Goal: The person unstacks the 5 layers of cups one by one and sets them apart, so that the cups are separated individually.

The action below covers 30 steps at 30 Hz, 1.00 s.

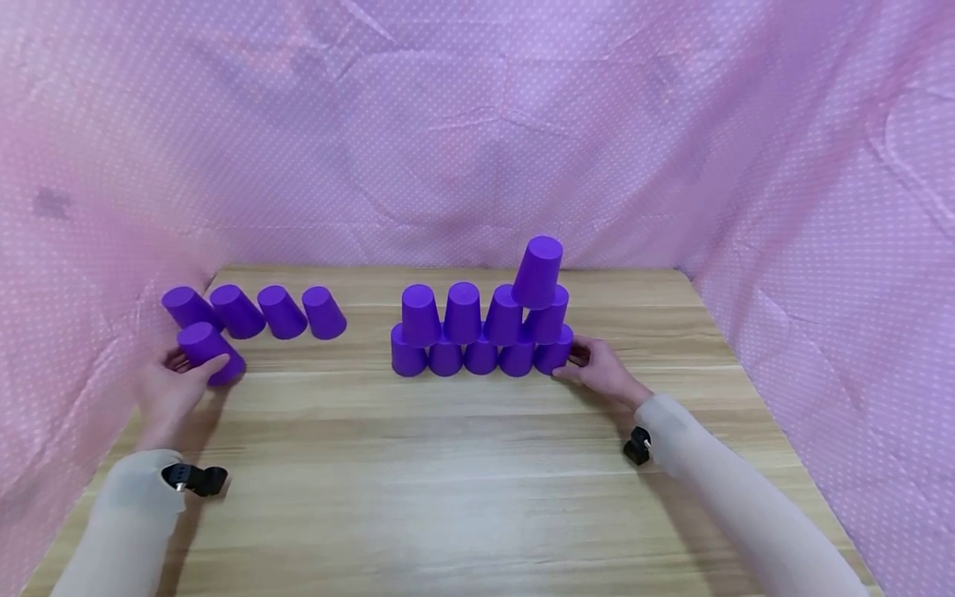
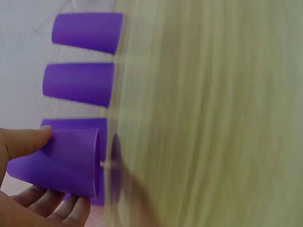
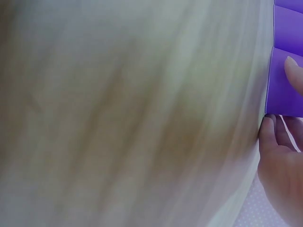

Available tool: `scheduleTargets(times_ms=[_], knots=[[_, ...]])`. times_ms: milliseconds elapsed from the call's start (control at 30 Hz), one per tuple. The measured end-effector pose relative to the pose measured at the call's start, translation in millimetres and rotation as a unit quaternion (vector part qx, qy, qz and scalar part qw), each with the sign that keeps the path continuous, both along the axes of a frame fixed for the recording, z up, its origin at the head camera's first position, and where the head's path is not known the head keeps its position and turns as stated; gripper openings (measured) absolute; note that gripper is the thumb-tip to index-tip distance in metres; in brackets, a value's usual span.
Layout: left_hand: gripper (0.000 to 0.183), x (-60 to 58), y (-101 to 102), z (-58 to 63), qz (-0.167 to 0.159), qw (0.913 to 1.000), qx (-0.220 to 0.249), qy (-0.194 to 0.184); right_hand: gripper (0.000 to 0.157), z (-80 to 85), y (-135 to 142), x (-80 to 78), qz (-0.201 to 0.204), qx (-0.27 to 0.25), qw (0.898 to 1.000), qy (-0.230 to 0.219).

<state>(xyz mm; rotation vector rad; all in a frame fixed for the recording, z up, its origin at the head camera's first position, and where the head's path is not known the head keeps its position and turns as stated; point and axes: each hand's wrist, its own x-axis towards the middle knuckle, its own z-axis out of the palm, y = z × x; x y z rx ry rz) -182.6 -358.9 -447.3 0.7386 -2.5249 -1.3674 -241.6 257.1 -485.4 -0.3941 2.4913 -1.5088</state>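
My left hand grips an upside-down purple cup, thumb on one side and fingers on the other. In the left wrist view, that cup overlaps another purple cup behind it. My right hand holds the right-end cup in the bottom row of a purple cup stack, its thumb against the near side and its fingers round the outer side. Several inverted cups form the bottom row, several more the second row. One cup stands on top at the right.
Beyond my left hand, several inverted purple cups stand in a row at the table's back left. The wooden table ends at a pink dotted cloth at the back and sides. Each wrist carries a small black camera mount.
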Motion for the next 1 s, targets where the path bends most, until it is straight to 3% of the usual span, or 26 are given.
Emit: scheduleTargets(times_ms=[300,600,867,1000], knots=[[0.078,-1.3,-26,-5.8,0.056,0.9951,0.081,-0.006,0.054,-0.2,-1,-1.0,0.004,-0.009,1.0,-0.003],[0.072,-5.5,-36,-8.3,0.055,0.9979,0.024,-0.022,0.054,-0.8,1,-1.5,0.006,-0.013,1.0,-0.019],[0.07,-8.9,-40,-9.9,0.066,0.9974,0.022,-0.017,0.055,-2.0,0,-1.0,0.002,-0.007,1.0,-0.009],[0.069,-7.9,-41,-10.9,0.061,0.9979,0.021,-0.012,0.053,8.3,-3,3.0,0.01,-0.014,1.0,-0.01]])
